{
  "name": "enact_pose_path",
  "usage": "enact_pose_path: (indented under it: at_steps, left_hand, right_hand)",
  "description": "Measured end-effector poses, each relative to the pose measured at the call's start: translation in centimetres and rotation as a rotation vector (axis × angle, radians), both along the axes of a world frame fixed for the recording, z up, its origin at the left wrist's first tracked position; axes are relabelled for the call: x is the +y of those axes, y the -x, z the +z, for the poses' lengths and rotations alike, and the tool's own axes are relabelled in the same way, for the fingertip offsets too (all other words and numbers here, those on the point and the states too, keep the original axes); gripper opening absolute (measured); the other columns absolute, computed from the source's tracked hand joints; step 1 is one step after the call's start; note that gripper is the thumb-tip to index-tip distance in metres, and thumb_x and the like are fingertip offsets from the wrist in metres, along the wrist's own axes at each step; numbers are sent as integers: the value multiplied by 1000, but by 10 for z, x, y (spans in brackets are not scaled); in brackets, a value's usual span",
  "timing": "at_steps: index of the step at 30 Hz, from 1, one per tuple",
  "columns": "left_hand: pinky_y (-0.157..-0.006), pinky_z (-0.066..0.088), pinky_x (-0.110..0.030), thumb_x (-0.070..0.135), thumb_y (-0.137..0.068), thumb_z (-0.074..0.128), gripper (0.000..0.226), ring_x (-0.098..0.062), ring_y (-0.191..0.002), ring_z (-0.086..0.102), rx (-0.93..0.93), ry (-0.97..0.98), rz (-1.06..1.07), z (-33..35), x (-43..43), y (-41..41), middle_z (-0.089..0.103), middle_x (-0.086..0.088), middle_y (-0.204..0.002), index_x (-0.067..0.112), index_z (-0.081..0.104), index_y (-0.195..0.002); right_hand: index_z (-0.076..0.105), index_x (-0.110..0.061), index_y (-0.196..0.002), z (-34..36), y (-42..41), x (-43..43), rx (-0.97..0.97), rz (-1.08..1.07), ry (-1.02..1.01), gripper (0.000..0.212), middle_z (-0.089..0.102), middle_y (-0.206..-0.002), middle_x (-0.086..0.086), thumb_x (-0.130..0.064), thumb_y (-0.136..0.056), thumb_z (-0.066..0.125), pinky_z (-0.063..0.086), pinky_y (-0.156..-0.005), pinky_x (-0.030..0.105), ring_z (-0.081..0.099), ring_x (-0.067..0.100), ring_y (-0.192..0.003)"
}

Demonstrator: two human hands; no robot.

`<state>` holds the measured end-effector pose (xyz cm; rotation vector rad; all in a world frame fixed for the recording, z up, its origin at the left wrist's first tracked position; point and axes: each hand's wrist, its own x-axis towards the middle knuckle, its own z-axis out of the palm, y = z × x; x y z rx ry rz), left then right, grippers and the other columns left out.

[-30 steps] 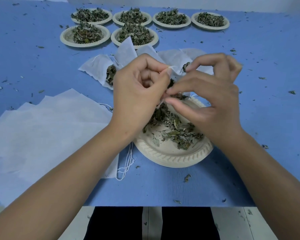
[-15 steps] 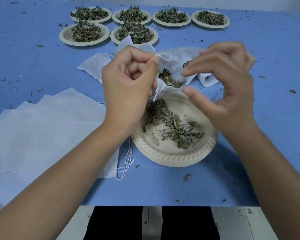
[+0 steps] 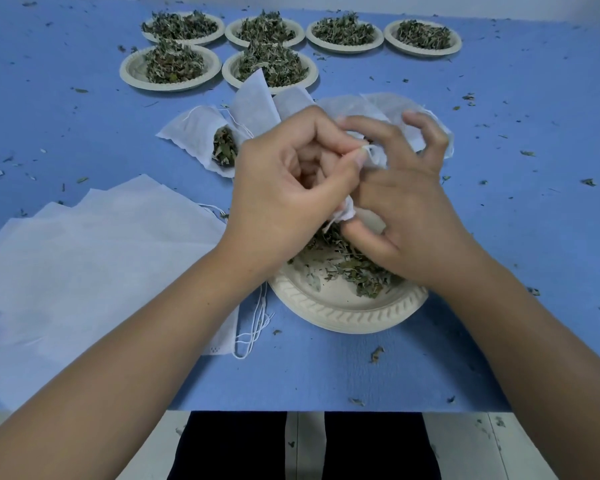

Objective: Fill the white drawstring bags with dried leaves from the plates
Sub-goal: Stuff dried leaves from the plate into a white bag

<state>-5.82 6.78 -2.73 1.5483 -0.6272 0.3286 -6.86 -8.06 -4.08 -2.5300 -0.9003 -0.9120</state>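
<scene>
The small white drawstring bag [image 3: 346, 213] is sitting between both hands, just above the far side of the cream fluted paper plate [image 3: 343, 313]. The left hand [image 3: 284, 188] is pinching the bag's gathered top with thumb and forefinger. The right hand [image 3: 406, 209] is cupping the bag's body with curled fingers, thumb underneath. The bag's long axis is running roughly thumb-to-pinch, so closing it likely means drawing the top leftward.

White bags [image 3: 94, 258], cream ridged-rim plate [image 3: 347, 313], green-brown leaves [image 3: 357, 271], blue table [image 3: 516, 202].
</scene>
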Motion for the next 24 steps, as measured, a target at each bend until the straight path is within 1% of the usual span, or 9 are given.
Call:
enact_pose_path:
  at_steps: [4,10,15,17,18,20,21,22,24]
  left_hand:
    - [-46,41,-15,0,-89,64,18,-1,-43,53,32,31,25,-1,-1,-1,57,12,-50,15,59,-78]
    - [-43,40,-14,0,-91,62,18,-1,-40,50,112,148,170,2,0,-7,54,11,-48,13,59,-78]
    - [-43,40,-13,-4,-89,63,20,-3,-39,51,115,37,0,-1,-4,-2,54,8,-48,11,59,-77]
    - [-42,39,-13,-3,-89,63,19,-3,-38,50,137,54,57,-2,-3,-4,55,8,-48,11,60,-77]
    - [-41,39,-14,-2,-90,62,18,-3,-37,49,148,94,109,-1,-1,-6,55,9,-47,11,60,-77]
    - [-40,38,-17,1,-91,61,17,-4,-36,47,163,195,210,2,4,-12,55,8,-47,12,60,-77]
    - [-40,38,-19,2,-91,61,18,-6,-36,46,165,236,250,4,7,-15,55,8,-47,12,60,-77]
    - [-40,38,-20,2,-91,61,18,-7,-35,46,168,266,280,4,9,-18,54,9,-46,12,59,-76]
    - [-41,37,-20,2,-92,60,19,-9,-35,45,179,291,303,5,9,-19,52,9,-45,12,58,-75]
  right_hand:
    - [67,-17,-82,0,0,2,59,-10,38,20,68,-97,-13,-17,-78,48,12,-110,51,40,22,-133]
    - [73,-19,-98,14,3,-14,-112,-106,-94,19,68,-105,-16,-23,-83,62,19,-100,44,52,22,-121]
    - [69,-17,-90,5,4,0,189,-10,66,33,65,-106,-16,-36,-82,43,9,-111,50,38,23,-135]
    - [70,-16,-91,6,4,-4,286,-10,-67,34,64,-108,-16,-35,-83,44,11,-113,47,38,16,-133]
    - [71,-17,-94,8,4,-7,297,-12,-204,29,66,-108,-13,-32,-85,48,16,-113,47,43,14,-129]
    - [70,-15,-90,13,4,-17,230,3,-489,14,70,-99,-4,-19,-87,57,31,-104,53,57,19,-110]
    - [68,-12,-84,15,4,-19,211,8,-560,10,70,-91,-1,-15,-87,60,36,-98,54,60,23,-100]
    - [66,-10,-79,16,4,-19,239,7,-567,9,69,-86,1,-15,-86,62,38,-95,54,61,25,-93]
    - [69,-9,-82,13,1,-14,423,-15,-385,20,66,-90,2,-29,-82,70,38,-96,52,58,24,-96]
